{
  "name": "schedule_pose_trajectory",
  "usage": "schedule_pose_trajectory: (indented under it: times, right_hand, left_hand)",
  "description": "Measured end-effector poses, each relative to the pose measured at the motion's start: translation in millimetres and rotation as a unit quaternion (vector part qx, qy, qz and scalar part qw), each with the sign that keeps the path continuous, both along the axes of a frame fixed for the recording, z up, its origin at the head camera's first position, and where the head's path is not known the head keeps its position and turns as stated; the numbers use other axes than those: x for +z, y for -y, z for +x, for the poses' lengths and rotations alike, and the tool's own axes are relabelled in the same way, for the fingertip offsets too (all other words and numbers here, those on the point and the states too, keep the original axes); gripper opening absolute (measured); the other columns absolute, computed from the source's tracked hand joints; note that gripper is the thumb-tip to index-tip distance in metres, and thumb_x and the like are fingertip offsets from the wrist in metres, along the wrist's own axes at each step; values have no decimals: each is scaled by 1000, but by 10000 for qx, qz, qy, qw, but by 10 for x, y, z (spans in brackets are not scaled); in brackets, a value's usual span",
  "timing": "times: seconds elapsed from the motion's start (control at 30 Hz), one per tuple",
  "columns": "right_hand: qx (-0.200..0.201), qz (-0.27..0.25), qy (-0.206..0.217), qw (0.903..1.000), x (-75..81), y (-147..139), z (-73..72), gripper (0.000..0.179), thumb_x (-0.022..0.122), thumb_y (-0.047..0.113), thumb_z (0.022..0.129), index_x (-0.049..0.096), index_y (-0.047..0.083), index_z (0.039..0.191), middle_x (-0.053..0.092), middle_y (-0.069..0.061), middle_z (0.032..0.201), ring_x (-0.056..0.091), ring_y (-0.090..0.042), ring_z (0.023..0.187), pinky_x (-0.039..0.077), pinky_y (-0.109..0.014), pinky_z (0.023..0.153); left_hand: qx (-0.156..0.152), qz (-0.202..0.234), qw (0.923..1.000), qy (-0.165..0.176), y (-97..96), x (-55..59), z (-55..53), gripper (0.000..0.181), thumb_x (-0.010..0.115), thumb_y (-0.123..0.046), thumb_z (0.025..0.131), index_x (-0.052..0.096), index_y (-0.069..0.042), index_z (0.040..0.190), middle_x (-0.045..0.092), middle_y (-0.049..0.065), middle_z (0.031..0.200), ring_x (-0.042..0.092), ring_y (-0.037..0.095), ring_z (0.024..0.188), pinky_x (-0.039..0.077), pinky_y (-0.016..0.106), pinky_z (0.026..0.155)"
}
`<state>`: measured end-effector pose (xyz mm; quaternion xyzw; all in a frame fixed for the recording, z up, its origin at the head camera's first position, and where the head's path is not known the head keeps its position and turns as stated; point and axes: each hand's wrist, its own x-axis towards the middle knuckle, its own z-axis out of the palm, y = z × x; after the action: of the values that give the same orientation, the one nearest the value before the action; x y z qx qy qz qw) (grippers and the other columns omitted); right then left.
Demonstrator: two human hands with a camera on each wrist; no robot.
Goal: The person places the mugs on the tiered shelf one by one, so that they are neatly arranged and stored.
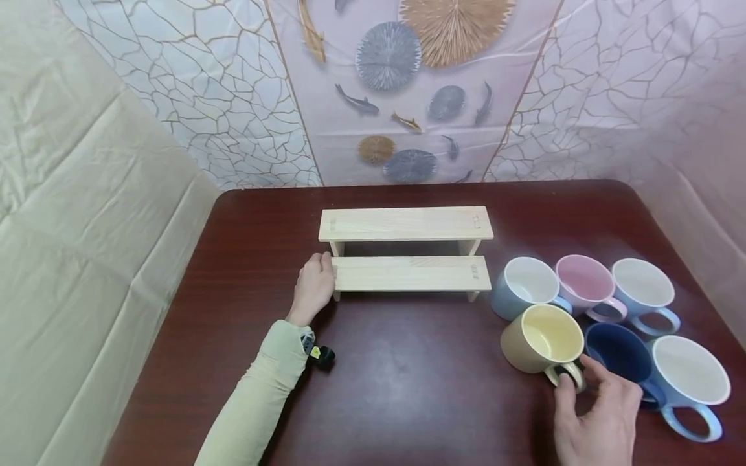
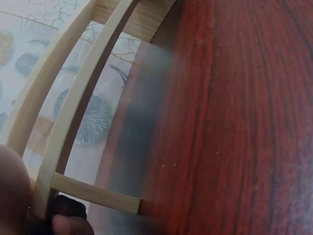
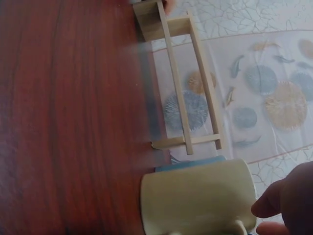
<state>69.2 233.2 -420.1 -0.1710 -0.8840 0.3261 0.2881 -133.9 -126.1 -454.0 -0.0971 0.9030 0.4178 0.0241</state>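
Note:
A two-tier wooden shelf stands on the table. My left hand grips the left end of its lower board, with fingertips around the board's end in the left wrist view. On the right, a yellow mug stands upright with its handle toward my right hand. The thumb and index finger of that hand are spread to either side of the handle, their tips right at it. In the right wrist view the fingers are beside the mug's rim, above the handle.
Beside the yellow mug are a dark blue mug, a pink mug and several light blue mugs, among them one close behind it. A patterned cloth hangs behind the dark red table; pale cloth hangs at the left.

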Motion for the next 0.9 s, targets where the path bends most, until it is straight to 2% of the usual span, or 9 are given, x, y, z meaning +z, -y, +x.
schedule_pose_trajectory:
  times: [0.03,0.13,0.2,0.27,0.4,0.57,0.7,0.8,0.9]
  right_hand:
    - [27,9,-47,10000,-5,7,-1,43,66,-9,81,58,-5,122,49,-19,102,42,-31,106,20,-8,86]
    - [9,-43,-86,10000,-13,30,1,44,68,-9,79,58,-4,122,49,3,95,44,-11,102,22,-8,85]
    - [-114,-180,-31,9998,-11,49,5,42,70,-7,80,59,-4,120,43,19,95,41,4,95,25,-6,83]
    - [-271,-424,156,9986,-9,67,13,39,72,-2,82,59,-3,119,34,28,98,37,15,90,28,-5,79]
    - [-549,-1161,741,9889,-38,51,27,32,71,14,89,60,0,116,45,30,91,46,16,77,35,-3,71]
    - [-507,-1702,1208,9767,-107,-22,27,26,65,24,95,64,0,105,51,37,75,49,16,73,34,-5,69]
    - [-230,-2019,1130,9726,-128,-30,-6,25,57,22,100,63,-2,93,58,29,71,52,11,78,33,-8,73]
    - [-38,-2222,844,9713,-147,-14,-28,26,52,15,102,59,-5,87,59,17,69,52,5,76,33,-11,74]
    - [34,-2408,587,9688,-170,3,-43,25,48,10,102,55,-7,86,57,13,68,51,1,75,33,-13,74]
  left_hand:
    - [31,-3,10000,-2,1,-6,-2,50,28,-39,105,57,-2,122,63,19,114,59,37,108,46,54,87]
    - [72,1,10000,34,2,-22,-4,49,29,-39,105,57,-1,120,63,19,111,60,37,105,46,53,85]
    - [67,26,9999,82,1,-31,-8,50,28,-40,105,56,-1,120,62,19,110,60,37,104,46,52,84]
    - [49,61,9999,141,0,-40,-16,50,27,-40,105,54,0,120,62,18,107,60,36,101,47,51,83]
    - [-7,96,9998,186,-5,-73,-35,50,26,-40,106,52,2,116,59,17,95,60,34,92,47,46,78]
    - [-74,7,9999,128,-8,-87,-35,49,25,-39,106,51,1,113,59,16,89,61,33,88,48,46,75]
    - [-82,-114,9999,78,-14,-74,-43,50,24,-40,105,52,1,112,61,17,90,63,33,89,49,47,74]
    - [-84,-165,9998,67,-13,-72,-47,50,23,-40,105,52,1,110,62,18,89,64,34,89,49,47,73]
    - [-70,-189,9998,71,-9,-75,-48,49,24,-39,106,52,1,108,62,19,89,64,34,90,49,48,74]
